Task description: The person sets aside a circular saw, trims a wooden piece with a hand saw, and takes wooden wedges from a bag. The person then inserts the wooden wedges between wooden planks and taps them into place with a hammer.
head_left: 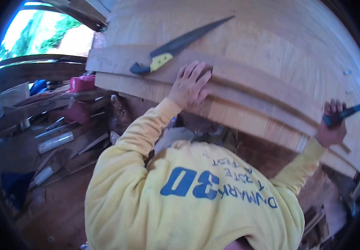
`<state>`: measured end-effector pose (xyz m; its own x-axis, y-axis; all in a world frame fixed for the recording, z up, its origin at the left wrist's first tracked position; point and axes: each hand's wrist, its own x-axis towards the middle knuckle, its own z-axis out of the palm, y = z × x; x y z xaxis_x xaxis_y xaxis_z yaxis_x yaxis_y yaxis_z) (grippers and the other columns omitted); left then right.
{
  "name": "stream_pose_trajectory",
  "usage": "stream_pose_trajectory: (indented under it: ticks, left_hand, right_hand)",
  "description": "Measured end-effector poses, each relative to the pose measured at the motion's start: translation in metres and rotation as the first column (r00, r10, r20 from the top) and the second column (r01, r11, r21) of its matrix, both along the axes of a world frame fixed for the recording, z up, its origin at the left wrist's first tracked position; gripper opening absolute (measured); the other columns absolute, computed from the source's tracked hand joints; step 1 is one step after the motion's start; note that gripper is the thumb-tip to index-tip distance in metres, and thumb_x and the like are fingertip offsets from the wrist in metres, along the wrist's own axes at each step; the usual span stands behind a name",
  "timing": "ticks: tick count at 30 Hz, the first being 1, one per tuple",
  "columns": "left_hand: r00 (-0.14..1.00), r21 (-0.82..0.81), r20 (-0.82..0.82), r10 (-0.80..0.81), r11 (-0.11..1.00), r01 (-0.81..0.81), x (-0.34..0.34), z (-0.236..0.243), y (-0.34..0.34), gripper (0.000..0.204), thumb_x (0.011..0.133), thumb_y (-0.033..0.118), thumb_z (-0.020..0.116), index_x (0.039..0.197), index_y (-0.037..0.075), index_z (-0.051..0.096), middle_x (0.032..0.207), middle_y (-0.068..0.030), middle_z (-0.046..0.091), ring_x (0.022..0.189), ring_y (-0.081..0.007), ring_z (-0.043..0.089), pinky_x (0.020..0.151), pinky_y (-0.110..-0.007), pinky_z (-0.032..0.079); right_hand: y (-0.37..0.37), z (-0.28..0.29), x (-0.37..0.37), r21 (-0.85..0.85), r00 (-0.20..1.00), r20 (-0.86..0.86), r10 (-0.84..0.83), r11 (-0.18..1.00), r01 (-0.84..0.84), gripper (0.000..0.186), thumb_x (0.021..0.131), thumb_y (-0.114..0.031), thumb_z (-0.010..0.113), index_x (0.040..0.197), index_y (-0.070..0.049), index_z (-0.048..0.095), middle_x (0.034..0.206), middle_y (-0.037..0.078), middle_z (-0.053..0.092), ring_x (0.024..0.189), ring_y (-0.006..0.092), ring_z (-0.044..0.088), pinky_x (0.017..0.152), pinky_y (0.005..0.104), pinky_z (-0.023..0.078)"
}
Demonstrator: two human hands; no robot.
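Note:
My left hand (190, 85) lies on a long wooden plank (246, 83), fingers apart and slightly curled. The plank rests over other boards on a broad pale wooden surface (271, 50). A handsaw (161, 60) with a yellow and black handle lies just beyond that hand, its blade angled up to the right. At the right, my right hand (332, 125) is closed at a hammer-like tool (347, 111) with a dark teal handle, near the plank's end; its exact grip is partly hidden. Both forearms wear yellow sleeves.
At left, under dark beams (42, 68), is a cluttered heap of timber offcuts, a pink object (82, 83), clear plastic rolls (55, 141) and dark blue cloth (15, 187). A bright opening (46, 31) shows greenery outside. More timber scraps lie low at right.

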<state>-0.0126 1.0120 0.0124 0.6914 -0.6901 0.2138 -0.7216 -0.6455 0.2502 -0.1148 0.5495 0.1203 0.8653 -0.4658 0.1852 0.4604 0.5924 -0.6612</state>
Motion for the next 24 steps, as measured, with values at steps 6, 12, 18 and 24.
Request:
stream_pose_trajectory:
  ticks: [6,12,18,24]
  left_hand:
    - [0.985,-0.458,0.076,-0.156,0.872,0.174,-0.007,-0.012,0.055,0.044,0.085,0.019,0.069,0.125,0.008,0.057,0.131,-0.0173,0.053,0.123,-0.0387,0.047,0.1,-0.046,0.042]
    - [0.586,-0.447,-0.768,-0.259,0.872,-0.201,-0.064,-0.001,0.22,0.014,0.095,0.013,0.061,0.094,0.001,0.068,0.079,-0.0048,0.066,0.073,-0.0119,0.062,0.064,-0.026,0.048]
    - [-0.231,0.159,-0.961,-0.15,0.384,-0.91,-0.056,-0.046,0.303,0.026,0.095,0.038,0.065,0.092,0.012,0.063,0.082,-0.0041,0.066,0.073,-0.0177,0.064,0.063,-0.03,0.049]
    - [-0.184,0.043,-0.837,-0.515,0.272,-0.961,-0.026,-0.084,0.341,0.035,0.093,0.042,0.067,0.105,0.009,0.066,0.1,-0.0088,0.071,0.099,-0.0236,0.065,0.078,-0.037,0.051]
  right_hand:
    - [0.198,-0.045,-0.039,-0.449,0.828,-0.423,-0.369,0.879,0.163,0.007,0.079,-0.003,0.056,0.08,-0.005,0.049,0.065,0.002,0.045,0.055,0.0122,0.043,0.052,0.024,0.036]
    - [0.436,-0.025,-0.122,-0.453,0.733,-0.656,-0.178,0.87,-0.194,0.013,0.096,-0.007,0.051,0.106,0.001,0.053,0.066,0.0,0.048,0.054,0.008,0.047,0.05,0.0224,0.038]
    - [0.509,-0.06,-0.141,-0.111,0.6,-0.79,0.124,0.934,-0.339,0.014,0.098,-0.008,0.049,0.108,0.001,0.053,0.067,0.0,0.049,0.052,0.0093,0.046,0.049,0.0231,0.036]
    - [0.537,-0.105,-0.133,0.202,0.589,-0.718,0.372,0.92,-0.336,0.015,0.095,-0.011,0.052,0.106,-0.001,0.054,0.069,0.001,0.048,0.052,0.0105,0.048,0.047,0.024,0.037]
